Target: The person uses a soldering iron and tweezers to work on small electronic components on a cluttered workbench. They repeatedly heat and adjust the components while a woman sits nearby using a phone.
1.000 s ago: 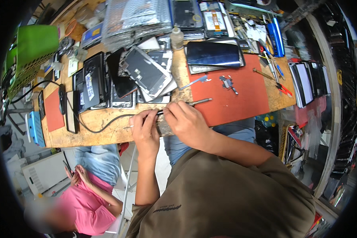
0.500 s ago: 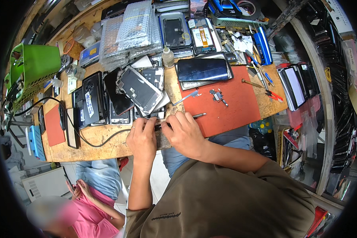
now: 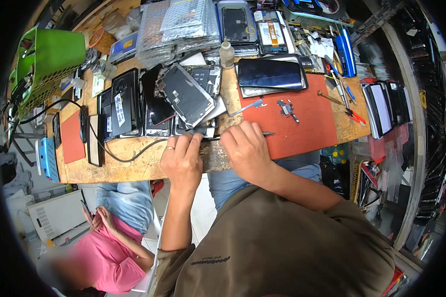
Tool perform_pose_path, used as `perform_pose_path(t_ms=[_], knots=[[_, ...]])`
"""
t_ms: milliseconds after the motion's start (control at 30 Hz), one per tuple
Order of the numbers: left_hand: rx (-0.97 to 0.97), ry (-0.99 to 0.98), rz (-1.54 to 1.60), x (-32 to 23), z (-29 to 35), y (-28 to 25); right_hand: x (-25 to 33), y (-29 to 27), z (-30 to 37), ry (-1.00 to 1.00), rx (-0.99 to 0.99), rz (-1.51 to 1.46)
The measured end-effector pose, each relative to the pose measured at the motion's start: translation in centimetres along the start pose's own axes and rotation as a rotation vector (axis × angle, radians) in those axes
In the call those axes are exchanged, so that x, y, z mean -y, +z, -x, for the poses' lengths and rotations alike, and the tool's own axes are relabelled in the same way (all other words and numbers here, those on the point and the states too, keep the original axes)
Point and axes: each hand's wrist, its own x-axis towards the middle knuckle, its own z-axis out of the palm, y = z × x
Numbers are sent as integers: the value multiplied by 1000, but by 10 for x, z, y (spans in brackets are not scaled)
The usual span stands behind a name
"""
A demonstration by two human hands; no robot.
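My left hand (image 3: 183,156) is closed at the front edge of the workbench, its fingers on a black cable (image 3: 134,159) that loops in from the left. A short dark length shows between my two hands. My right hand (image 3: 248,151) is curled round a slim tool whose pointed grey tip (image 3: 267,133) sticks out to the right, over a red mat (image 3: 307,123). Its body is hidden under my fingers, so I cannot tell whether cable and tool are joined. Just beyond my left hand lies a detached phone screen (image 3: 187,96) on other opened phones.
On the red mat lie small phone parts (image 3: 287,110) and a dark phone (image 3: 270,74). A dropper bottle (image 3: 226,54) stands behind. Red-handled cutters (image 3: 354,117) and screwdrivers lie right. Several phones (image 3: 121,104) and a green basket (image 3: 54,54) are left. A seated person (image 3: 111,252) holds a phone below.
The view has shifted, so the bench sits further right and higher. Both hands keep their hold at the bench edge, slightly farther apart.
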Motion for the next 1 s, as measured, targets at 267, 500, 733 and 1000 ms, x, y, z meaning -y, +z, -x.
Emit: perform_pose_path(t_ms=[267, 500, 733, 1000], knots=[[70, -7, -16, -6, 14, -13, -5, 0, -3, -50, -9, -4], [58, -64, 83, -7, 20, -9, -4, -9, 1, -13, -47, 16], [28, -86, 109, -8, 26, 2, -3, -4, 4, -43, 38, 78], [6, -85, 128, -13, 28, 4, -6, -6, 8, -62, 48, 54]])
